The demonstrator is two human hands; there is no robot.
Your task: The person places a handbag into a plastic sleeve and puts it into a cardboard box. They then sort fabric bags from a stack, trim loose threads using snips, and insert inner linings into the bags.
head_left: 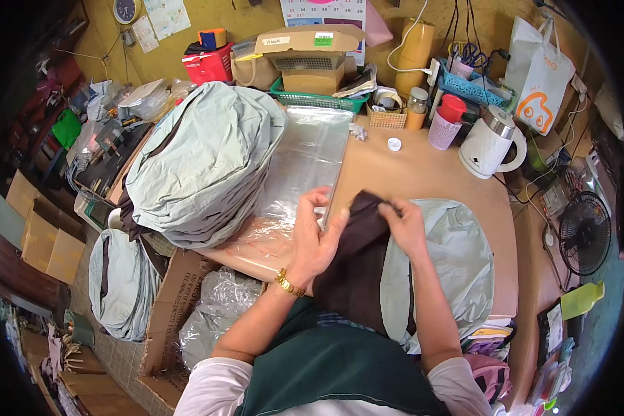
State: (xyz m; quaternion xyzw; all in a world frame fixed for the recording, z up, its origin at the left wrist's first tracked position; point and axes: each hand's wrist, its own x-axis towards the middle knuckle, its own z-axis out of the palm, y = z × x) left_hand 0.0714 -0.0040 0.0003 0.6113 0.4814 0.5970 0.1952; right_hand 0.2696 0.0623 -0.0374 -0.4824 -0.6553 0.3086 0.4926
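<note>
A dark brown cloth [353,267] hangs over the table's front edge in front of me, beside a pale grey-green rounded fabric piece [457,256] that lies on the tabletop. My right hand [405,227] pinches the upper edge of the brown cloth between thumb and fingers. Left of the cloth is my left hand [315,236], its fingers apart and bent, the thumb at or close against the cloth's side. A gold watch or bracelet [290,283] circles the left wrist. Whether the brown cloth is joined to the pale piece cannot be made out.
A tall pile of similar pale fabric [201,159] stands at the left, next to clear plastic bags [305,163]. An electric kettle [489,144], a pink cup [444,132] and a white cap [394,144] are farther back. Below left is a cardboard box [177,305]; a black fan [584,232] stands right.
</note>
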